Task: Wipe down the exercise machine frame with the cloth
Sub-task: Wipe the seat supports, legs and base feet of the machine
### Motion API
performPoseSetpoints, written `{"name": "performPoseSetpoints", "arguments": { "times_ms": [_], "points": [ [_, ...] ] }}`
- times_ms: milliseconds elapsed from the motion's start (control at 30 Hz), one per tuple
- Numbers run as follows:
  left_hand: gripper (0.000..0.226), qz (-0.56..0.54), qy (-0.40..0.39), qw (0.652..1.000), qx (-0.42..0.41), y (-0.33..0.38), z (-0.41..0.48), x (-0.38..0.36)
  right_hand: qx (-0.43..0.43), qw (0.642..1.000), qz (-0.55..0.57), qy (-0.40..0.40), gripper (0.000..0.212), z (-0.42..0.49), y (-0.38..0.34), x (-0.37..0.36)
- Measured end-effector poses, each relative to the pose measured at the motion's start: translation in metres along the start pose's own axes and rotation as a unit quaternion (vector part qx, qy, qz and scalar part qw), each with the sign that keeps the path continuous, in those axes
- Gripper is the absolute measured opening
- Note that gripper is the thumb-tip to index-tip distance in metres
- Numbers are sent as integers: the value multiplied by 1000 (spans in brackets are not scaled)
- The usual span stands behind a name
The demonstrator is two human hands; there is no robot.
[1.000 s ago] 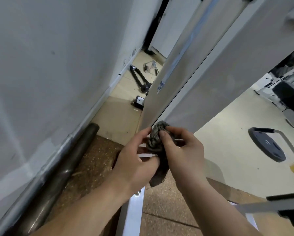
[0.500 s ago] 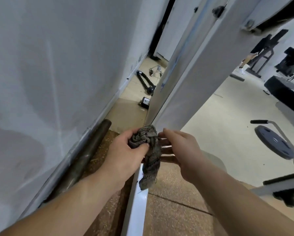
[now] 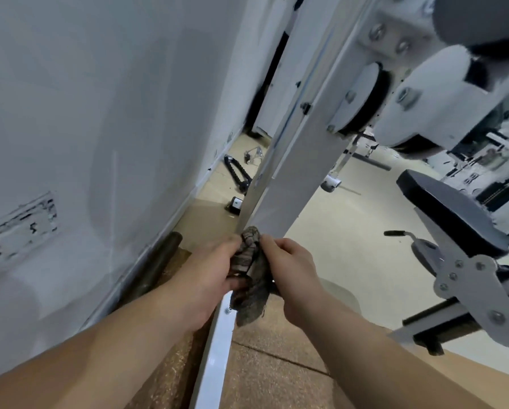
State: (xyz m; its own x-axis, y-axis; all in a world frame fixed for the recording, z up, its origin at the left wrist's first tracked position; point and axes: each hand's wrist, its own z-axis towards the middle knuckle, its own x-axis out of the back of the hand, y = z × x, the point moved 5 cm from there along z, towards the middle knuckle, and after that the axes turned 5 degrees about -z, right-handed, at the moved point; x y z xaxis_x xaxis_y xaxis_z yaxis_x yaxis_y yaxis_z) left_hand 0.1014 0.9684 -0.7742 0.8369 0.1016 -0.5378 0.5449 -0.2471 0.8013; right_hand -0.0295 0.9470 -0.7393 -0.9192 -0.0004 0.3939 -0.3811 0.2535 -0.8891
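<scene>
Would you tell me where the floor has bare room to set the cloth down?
Free: pale floor between post and seat; mat right of the rail. Crowded: wall strip, with a bar and handles.

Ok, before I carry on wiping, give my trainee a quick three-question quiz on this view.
1. True or false: only the left hand grips the cloth.
2. Where is the cloth? A) held by the lower end of the white frame upright; B) draped on the black seat pad; C) dropped on the floor.
3. What lies along the base of the wall, left of the left hand?
Key: 1 false, the right hand pinches it too. 2 A. 3 a dark tube.
</scene>
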Motion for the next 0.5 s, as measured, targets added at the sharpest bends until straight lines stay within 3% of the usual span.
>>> {"name": "performPoseSetpoints", "arguments": {
  "times_ms": [133, 300, 433, 500],
  "points": [
    [22, 90, -42, 995, -31, 18, -17, -27, 9, 999, 29, -15, 40, -17, -18, 25],
    [24, 36, -44, 996, -64, 54, -31, -64, 74, 996, 17, -45, 28, -42, -76, 56],
    [21, 21, 27, 991, -129, 92, -40, -92, 132, 988, -19, 76, 24, -62, -110, 98],
    [22, 22, 40, 979, -199, 125, -49, -112, 172, 974, 3, 149, 36, -75, -125, 118]
  ]
}}
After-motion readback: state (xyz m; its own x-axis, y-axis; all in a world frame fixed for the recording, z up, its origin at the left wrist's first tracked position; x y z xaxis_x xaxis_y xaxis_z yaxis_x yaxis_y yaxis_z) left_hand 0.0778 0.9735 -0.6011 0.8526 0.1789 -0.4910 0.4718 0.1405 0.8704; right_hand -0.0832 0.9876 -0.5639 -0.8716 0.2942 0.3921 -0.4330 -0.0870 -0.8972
